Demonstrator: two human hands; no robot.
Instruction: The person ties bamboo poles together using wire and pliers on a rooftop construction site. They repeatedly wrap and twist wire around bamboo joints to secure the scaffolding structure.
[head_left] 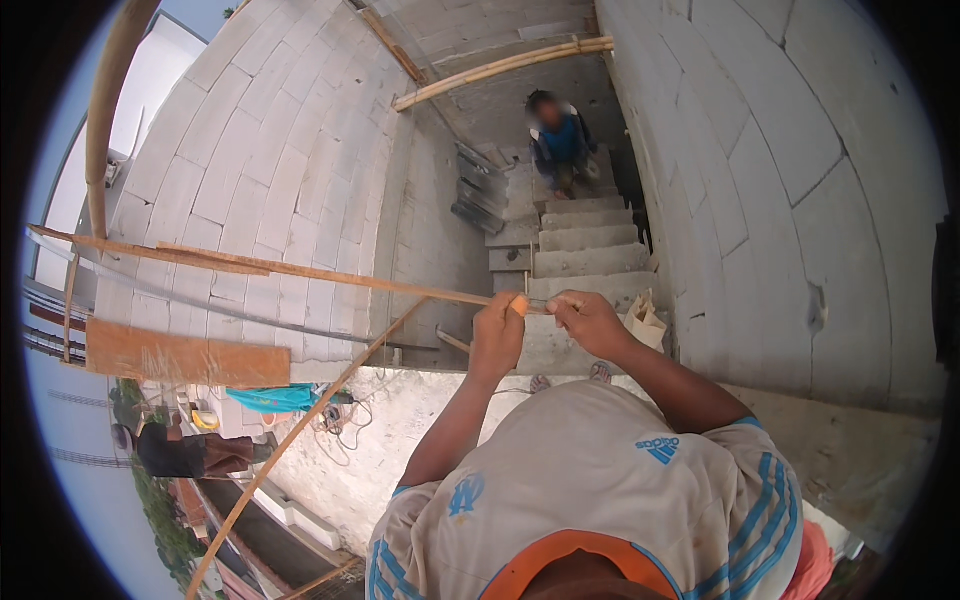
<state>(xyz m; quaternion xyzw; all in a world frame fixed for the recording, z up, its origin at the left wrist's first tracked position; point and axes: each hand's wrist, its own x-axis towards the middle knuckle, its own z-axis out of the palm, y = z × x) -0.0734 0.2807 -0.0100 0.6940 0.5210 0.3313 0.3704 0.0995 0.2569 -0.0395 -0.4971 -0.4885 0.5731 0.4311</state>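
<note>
In front of my chest, my left hand [498, 335] is closed with a small bright orange piece [519, 304] showing at its thumb. A long thin wooden strip [380, 284] runs from the far left up to this hand; whether the fingers grip its end is hard to make out. My right hand [590, 322] is closed in a pinch close by. A short thin greyish piece [538, 306] spans the small gap between both hands, and its kind is too small to tell.
Concrete stairs [590, 262] descend between block walls [265, 120], with a person [562, 140] lower down. Bamboo poles [505, 72] cross above. A slanting wooden strip [310, 415] and brown board [185, 353] are at left. Beyond them another person [190, 452] stands near a blue cloth [275, 399].
</note>
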